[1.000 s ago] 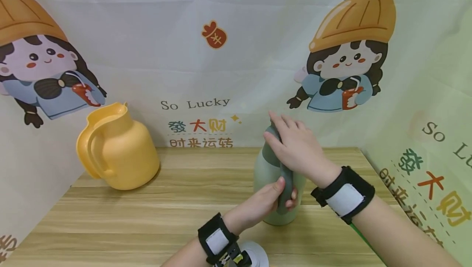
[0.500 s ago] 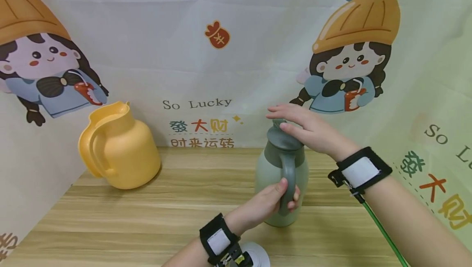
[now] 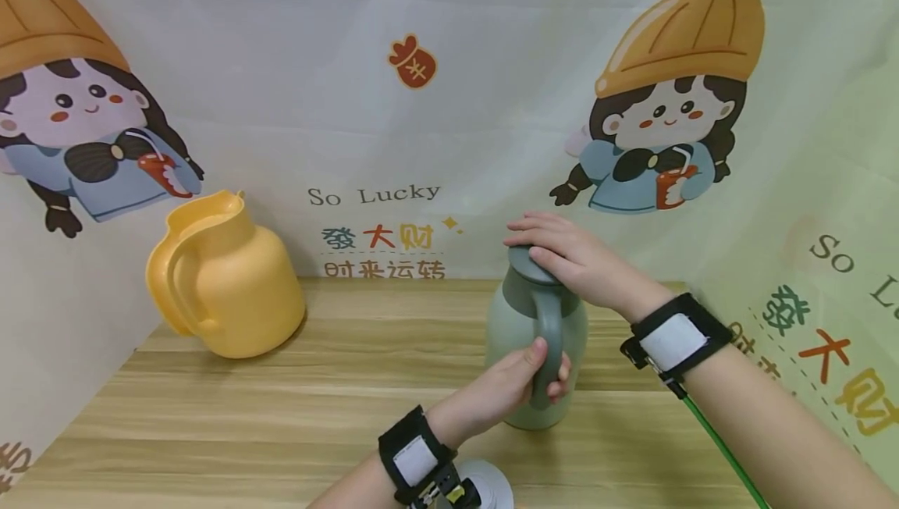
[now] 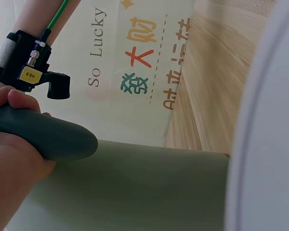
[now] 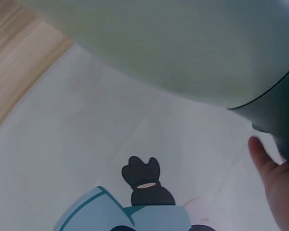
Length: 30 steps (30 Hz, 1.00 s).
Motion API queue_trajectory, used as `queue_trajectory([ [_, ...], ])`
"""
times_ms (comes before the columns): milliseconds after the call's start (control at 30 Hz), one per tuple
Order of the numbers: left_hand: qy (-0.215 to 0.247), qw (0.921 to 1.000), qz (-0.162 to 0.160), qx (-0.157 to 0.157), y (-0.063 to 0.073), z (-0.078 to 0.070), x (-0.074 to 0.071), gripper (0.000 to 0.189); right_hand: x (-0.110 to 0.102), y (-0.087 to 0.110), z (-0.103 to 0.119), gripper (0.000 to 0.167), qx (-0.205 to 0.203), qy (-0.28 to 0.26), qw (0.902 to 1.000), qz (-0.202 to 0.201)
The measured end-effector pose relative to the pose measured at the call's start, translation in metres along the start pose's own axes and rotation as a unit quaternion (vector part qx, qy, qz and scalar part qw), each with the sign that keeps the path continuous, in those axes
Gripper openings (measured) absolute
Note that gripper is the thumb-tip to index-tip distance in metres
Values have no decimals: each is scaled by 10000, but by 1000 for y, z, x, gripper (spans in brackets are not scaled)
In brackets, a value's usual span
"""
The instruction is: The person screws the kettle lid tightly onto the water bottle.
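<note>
A pale green thermos jug (image 3: 507,341) with a darker green collar stands upright on the table. My left hand (image 3: 511,379) grips its dark green handle (image 3: 549,318), thumb along the near side and fingers wrapped around. On the lid (image 3: 528,265) lies my right hand (image 3: 579,259), its fingers stretched out over the top and hiding part of it. In the left wrist view, the handle (image 4: 55,137) crosses the left hand beside the jug's body (image 4: 149,187). The right wrist view shows the jug's underside curve (image 5: 168,48) and a right-hand finger (image 5: 262,156) near the collar.
To the left stands a yellow jug (image 3: 239,290) with its handle toward the near left. A white round thing (image 3: 488,485) lies at the front edge, by the left wrist. A printed cloth (image 3: 485,103) hangs behind the wooden table (image 3: 337,407).
The right hand first lay tilted on the jug's top, then rose and uncovered part of the lid; now it has come down flat onto it. The left hand keeps its grip on the handle.
</note>
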<state>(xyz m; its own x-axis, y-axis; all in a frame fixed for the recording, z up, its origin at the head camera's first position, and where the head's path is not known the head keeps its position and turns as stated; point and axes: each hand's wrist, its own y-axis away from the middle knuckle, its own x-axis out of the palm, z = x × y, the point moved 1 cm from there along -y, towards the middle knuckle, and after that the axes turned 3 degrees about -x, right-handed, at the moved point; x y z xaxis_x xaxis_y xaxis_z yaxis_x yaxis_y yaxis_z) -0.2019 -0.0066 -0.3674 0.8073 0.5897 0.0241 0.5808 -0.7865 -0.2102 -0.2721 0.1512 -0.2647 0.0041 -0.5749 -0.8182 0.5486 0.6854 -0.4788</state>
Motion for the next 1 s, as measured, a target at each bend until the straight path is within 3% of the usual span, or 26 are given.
queue_trajectory([
  [233,-4,10000,-20,-4,-1,0,-1,71,7,-3,15,32,724,551,9948,-447],
  [600,-9,10000,-47,2,-2,2,-1,68,18,-5,32,34,1595,1258,9751,-895],
  [1000,15,10000,-72,29,-1,0,0,68,24,-10,51,40,2663,1922,9394,-981],
])
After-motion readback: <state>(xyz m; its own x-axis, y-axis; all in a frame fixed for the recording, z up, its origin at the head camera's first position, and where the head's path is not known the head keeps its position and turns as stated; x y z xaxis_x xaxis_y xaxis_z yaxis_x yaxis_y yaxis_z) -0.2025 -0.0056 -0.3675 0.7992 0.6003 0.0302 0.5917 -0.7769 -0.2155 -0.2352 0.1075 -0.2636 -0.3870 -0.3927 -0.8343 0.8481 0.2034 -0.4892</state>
